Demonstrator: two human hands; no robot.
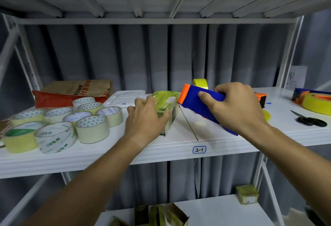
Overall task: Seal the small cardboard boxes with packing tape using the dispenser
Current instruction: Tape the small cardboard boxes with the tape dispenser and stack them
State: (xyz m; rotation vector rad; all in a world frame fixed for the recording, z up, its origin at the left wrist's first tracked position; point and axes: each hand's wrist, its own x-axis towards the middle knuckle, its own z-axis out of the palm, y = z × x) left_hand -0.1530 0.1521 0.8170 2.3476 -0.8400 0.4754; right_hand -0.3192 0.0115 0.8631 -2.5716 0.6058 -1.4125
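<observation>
Nearest the camera, on the lower shelf, several small cardboard boxes wrapped in yellowish tape (247,196) are lying, seemingly finished.

On the white metal shelf (125,155) above, a small cardboard box covered in glossy yellow-green tape (167,108) is being steadied by the left hand (146,116), whose fingers are curled over its near side and top. The box is being kept on the shelf, just left of the panel seam. It is judged to be light and fairly stiff, though thin card may be dented by a hard squeeze, and the taped skin is likely being made slippery. It is best held by its edges and corners, as is being done.

Just right of the box, a blue plastic tape dispenser with an orange nose (200,103) is being gripped around its body by the right hand (236,107), fingers wrapped, thumb on the near face. Its orange end is being brought against the box's right end. The dispenser is judged rigid and light.

Further left, a cluster of clear and beige tape rolls (71,123) is sitting; further back, a brown paper bag (78,86) is lying.
</observation>
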